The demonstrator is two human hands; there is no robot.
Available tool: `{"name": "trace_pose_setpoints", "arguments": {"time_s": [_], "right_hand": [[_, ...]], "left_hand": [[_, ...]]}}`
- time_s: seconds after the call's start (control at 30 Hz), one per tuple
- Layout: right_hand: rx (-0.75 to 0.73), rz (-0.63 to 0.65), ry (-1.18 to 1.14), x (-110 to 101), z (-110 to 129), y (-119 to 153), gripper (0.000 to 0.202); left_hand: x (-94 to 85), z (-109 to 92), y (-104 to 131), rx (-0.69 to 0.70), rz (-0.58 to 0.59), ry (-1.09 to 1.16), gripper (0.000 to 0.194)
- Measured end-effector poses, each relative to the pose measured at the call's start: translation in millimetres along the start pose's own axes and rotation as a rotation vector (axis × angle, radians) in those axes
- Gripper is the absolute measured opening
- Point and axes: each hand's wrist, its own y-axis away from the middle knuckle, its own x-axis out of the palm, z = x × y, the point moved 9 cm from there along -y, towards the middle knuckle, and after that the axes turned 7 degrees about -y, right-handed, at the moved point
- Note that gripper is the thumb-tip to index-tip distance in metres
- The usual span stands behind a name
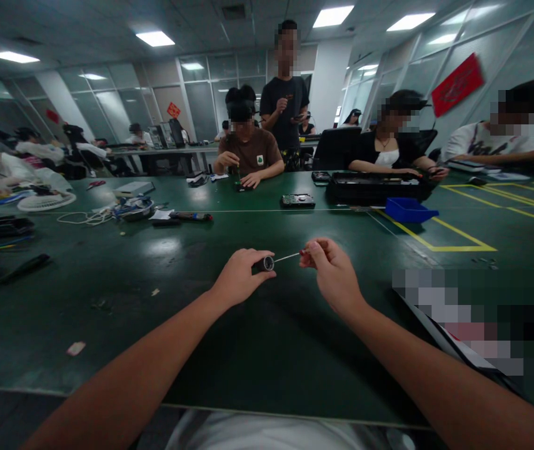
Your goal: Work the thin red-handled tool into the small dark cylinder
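Over the near middle of the dark green table, my left hand [236,276] is closed around a short black cylinder [267,263] with a round, ringed end facing me. A thin metal rod [287,257] with a red end runs from the cylinder's side to my right hand [335,272]. The fingertips of my right hand pinch the red end; they partly hide it. It resembles a slim screwdriver, but its kind is not certain. Whether the rod's left tip enters the cylinder or only touches it I cannot tell.
A blue tray [410,210] and a hard drive [297,200] lie farther back. Cables [133,209] and tools [189,216] are at the back left; a long screwdriver [18,270] is at the left. A blurred-out flat item [464,331] lies near my right forearm. Several people sit opposite; one stands.
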Motion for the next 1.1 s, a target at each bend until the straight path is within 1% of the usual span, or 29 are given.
{"name": "trace_pose_setpoints", "arguments": {"time_s": [0.1,0.23,0.37,0.57,0.97,1.1], "right_hand": [[-0.054,0.021,0.082,2,9,3,0.026],[-0.063,0.066,0.116,8,16,7,0.025],[-0.059,0.059,0.078,8,15,7,0.025],[-0.053,0.065,0.041,8,14,6,0.023],[-0.055,0.034,0.082,5,10,4,0.024],[-0.043,0.042,0.116,6,14,6,0.026]], "left_hand": [[0.4,1,1,-0.009,0.005,-0.006,0.039],[-0.1,3,1,-0.004,-0.010,-0.009,0.038],[-0.5,4,0,-0.012,-0.018,-0.014,0.038],[0.1,3,0,-0.023,0.009,-0.007,0.038],[2.3,5,1,-0.031,0.011,0.012,0.038],[3.8,5,1,-0.031,0.014,0.005,0.038]]}}
